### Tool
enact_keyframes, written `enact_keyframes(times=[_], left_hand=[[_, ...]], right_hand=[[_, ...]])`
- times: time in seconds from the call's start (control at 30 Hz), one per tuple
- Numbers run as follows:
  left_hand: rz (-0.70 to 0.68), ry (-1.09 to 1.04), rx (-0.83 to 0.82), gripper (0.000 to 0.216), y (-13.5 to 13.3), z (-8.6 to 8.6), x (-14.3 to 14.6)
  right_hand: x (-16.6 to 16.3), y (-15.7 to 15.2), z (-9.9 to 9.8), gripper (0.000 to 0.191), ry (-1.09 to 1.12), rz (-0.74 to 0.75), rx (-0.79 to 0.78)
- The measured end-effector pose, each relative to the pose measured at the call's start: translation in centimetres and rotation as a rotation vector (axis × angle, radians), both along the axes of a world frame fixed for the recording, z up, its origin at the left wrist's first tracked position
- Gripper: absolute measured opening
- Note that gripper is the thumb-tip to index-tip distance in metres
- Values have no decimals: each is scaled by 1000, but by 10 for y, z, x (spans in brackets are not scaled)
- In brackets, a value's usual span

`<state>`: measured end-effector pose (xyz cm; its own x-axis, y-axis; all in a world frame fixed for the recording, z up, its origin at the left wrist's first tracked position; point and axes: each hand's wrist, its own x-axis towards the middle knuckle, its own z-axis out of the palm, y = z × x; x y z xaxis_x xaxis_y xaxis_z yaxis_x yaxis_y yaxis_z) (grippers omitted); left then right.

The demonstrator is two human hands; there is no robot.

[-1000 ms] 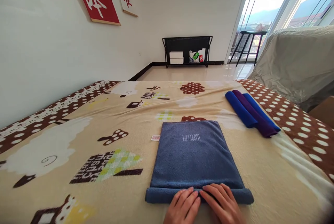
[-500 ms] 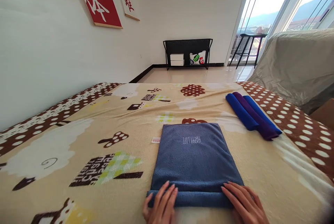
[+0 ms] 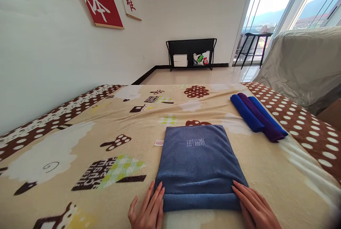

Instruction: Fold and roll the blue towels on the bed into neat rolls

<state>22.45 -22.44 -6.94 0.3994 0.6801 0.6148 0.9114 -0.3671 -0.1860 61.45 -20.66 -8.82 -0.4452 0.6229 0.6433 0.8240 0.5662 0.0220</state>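
Evidently a slate-blue hand towel, soft and napped, spread out on a cream blanket printed with sheep, mushrooms and checks. Placed right of the blanket's middle, on its near part, well in from the brown polka-dot border along the right edge. Mostly flat toward the far end, with a straight far hem and two clear corners. White embroidered lettering, HAPPY LIFE, upside down from this side, close to the far hem. Pale label with red print, sticking out from the left hem near the far left corner. At the near end, turned over into a thick roll across the width, with shallow creases just beyond.

Left hand at the left end of the roll, palm down, fingers slanting forward to the right over the towel's left hem; thumb well out to the side, over the blanket. Wide spread there, without a closed grasp. Right hand at the right end, fingers close together and pointing forward to the left, fingertips on the cloth; thumb hidden, so cannot tell whether pinching the roll or only resting on it. Middle of the roll bare between.

Farther off, beside the right border, three rolled cloths in a row: blue, purple, blue.
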Motion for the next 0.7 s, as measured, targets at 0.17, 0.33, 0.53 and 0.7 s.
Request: enact_keyframes(times=[0.17,0.33,0.53,0.7], left_hand=[[-249,-56,-32,46,12,7,74],[-189,-65,-66,40,21,-3,91],[194,-40,-78,41,3,-9,21],[-63,-46,-28,45,7,1,63]], right_hand=[[-69,5,9,43,6,149,63],[-81,12,7,44,-82,59,2],[-6,0,-9,53,-89,-186,-38],[-52,2,3,42,27,-38,12]])
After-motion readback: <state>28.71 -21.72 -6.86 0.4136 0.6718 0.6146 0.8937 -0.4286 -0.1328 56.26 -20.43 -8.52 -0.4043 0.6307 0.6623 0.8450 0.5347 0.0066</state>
